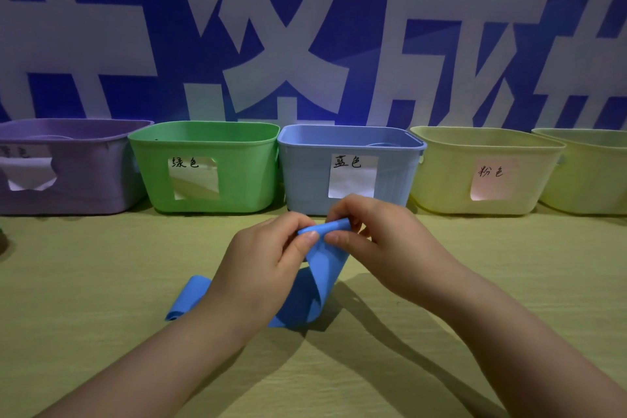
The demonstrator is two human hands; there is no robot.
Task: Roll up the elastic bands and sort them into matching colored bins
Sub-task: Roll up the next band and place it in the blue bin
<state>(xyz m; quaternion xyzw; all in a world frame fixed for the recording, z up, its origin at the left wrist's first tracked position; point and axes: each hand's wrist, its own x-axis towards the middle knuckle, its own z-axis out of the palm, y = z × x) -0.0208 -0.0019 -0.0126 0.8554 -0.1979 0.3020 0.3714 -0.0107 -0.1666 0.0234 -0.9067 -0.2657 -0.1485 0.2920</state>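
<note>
Both hands, left (268,254) and right (369,234), pinch a blue band (325,268), its roll barely started. Most trails loose; the blue bin (305,180) waits beyond.

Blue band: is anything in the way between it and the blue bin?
Nothing visible blocks it. The left hand and right hand pinch the blue band by its rolled end just in front of the blue bin, which is open on top.

Label (185,163) on green bin (237,183), left of the left hand (268,258): "绿色". Blue bin (305,176), behind the right hand (380,244): "蓝色". Yellow bin (441,176), to its right: "粉色". Purple bin (88,176), far left: only "色" legible. Wall (101,54): "成".
</note>
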